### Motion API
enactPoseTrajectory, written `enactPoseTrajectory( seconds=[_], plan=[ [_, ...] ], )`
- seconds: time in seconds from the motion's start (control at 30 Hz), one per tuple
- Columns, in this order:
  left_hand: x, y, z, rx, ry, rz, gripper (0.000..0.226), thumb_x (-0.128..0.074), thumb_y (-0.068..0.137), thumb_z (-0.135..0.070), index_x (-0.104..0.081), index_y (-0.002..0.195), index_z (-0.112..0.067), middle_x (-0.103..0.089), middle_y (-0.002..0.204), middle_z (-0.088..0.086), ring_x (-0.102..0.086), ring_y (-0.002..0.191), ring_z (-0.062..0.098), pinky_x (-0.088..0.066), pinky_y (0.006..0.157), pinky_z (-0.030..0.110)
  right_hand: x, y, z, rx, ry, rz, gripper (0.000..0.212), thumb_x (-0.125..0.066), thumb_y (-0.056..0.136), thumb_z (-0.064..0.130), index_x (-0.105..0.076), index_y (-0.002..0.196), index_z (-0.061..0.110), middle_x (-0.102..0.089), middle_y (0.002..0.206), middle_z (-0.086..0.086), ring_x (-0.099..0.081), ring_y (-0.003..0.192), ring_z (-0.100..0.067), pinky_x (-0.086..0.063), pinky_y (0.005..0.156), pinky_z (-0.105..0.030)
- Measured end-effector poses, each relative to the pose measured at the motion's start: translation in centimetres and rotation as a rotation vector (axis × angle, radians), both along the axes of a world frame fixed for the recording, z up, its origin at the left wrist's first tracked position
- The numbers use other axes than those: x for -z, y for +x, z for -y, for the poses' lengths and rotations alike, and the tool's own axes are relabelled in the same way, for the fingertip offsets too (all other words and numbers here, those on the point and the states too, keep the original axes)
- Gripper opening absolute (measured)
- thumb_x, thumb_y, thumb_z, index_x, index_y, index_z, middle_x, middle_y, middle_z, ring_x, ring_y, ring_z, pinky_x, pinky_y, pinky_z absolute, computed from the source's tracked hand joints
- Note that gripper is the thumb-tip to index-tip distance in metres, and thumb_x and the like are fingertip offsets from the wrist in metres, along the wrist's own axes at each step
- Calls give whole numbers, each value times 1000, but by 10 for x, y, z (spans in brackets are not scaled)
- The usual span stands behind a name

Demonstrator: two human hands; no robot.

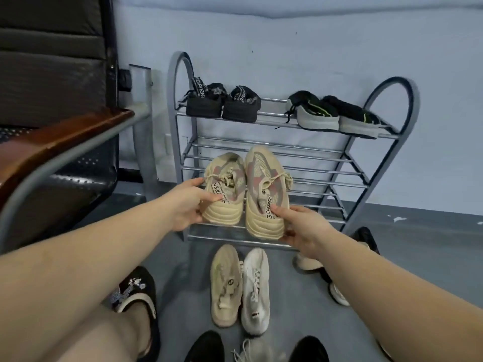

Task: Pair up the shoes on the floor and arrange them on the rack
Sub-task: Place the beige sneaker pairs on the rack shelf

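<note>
Head view: we hold two beige sneakers side by side before the grey metal shoe rack (360, 176), its middle rails bare at 12 o'clock. Our left hand (187, 205) grips the left beige sneaker (224, 194); our right hand (303, 228) pinches the right beige sneaker (264, 184) at its heel. Two dark pairs sit on the top tier (271, 122). Loose shoes lie on the floor (183, 267) at 6 o'clock.
</note>
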State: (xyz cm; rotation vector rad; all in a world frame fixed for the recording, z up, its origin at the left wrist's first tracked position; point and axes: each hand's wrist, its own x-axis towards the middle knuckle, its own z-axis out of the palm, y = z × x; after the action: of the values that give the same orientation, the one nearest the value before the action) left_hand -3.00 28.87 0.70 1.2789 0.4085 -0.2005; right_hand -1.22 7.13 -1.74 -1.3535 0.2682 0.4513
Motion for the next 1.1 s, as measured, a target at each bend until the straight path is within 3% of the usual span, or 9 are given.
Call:
enactPoseTrajectory(
  seconds=[0.17, 0.27, 0.37, 0.43, 0.6, 0.9, 1.0, 1.1],
  plan=[
    [-2, 44, -16, -63, -65, 24, 69, -60, 82, 10, -35, 143, -13, -62, 119, 13, -66, 85, 23, -56, 55, 32, -15, 48, -23, 18, -60, 38, 38, -73, 80, 13, -58, 113, 2, -70, 88, -11, -67, 71, -21, -58, 57, -32],
    [0, 73, -25, -130, -111, 46, 73, -60, 81, 11, -31, 144, -12, -58, 118, 13, -64, 85, 24, -56, 60, 36, -21, 78, -37, 2, -76, 49, 21, -70, 83, 12, -62, 100, 3, -68, 80, -9, -65, 69, -20, -59, 60, -32],
    [11, 98, -36, -170, -151, 58, 80, -60, 82, 11, -25, 148, -17, -50, 130, 16, -62, 88, 26, -55, 69, 40, -21, 107, -51, 12, -112, 46, 20, -72, 82, 13, -62, 96, 3, -68, 80, -9, -65, 69, -20, -59, 61, -33],
    [22, 112, -47, -165, -149, 64, 79, -59, 83, 9, -25, 148, -20, -52, 126, 15, -62, 88, 25, -55, 71, 41, -17, 123, -61, 29, -108, 6, 16, -72, 81, 12, -62, 88, 2, -67, 78, -9, -64, 70, -21, -59, 65, -36],
    [37, 143, -68, -129, -156, 45, 58, -55, 88, 4, -38, 140, -15, -61, 102, 8, -63, 85, 20, -54, 65, 34, 0, 153, -80, 34, -95, -39, 12, -68, 85, 15, -61, 84, 5, -65, 76, -7, -62, 67, -18, -56, 44, -27],
    [54, 180, -80, -238, -168, 32, 45, -59, 87, -3, -52, 130, -13, -68, 107, 7, -67, 89, 20, -56, 74, 35, 15, 183, -109, 135, -87, 8, 15, -68, 85, 13, -57, 79, 4, -63, 75, -8, -61, 63, -18, -55, 40, -28],
    [58, 182, -82, -254, -161, 37, 46, -61, 87, -6, -51, 131, -15, -68, 111, 8, -67, 93, 22, -57, 78, 38, 21, 185, -116, 196, -132, 57, 17, -70, 84, 14, -58, 78, 4, -63, 71, -7, -61, 61, -18, -55, 47, -29],
    [58, 179, -80, -248, -146, 44, 49, -62, 88, -9, -47, 135, -15, -67, 112, 8, -67, 90, 21, -57, 77, 38, 31, 185, -117, 241, -170, 107, 29, -74, 81, 15, -61, 104, 2, -67, 84, -10, -64, 68, -21, -58, 68, -38]
  ],
)
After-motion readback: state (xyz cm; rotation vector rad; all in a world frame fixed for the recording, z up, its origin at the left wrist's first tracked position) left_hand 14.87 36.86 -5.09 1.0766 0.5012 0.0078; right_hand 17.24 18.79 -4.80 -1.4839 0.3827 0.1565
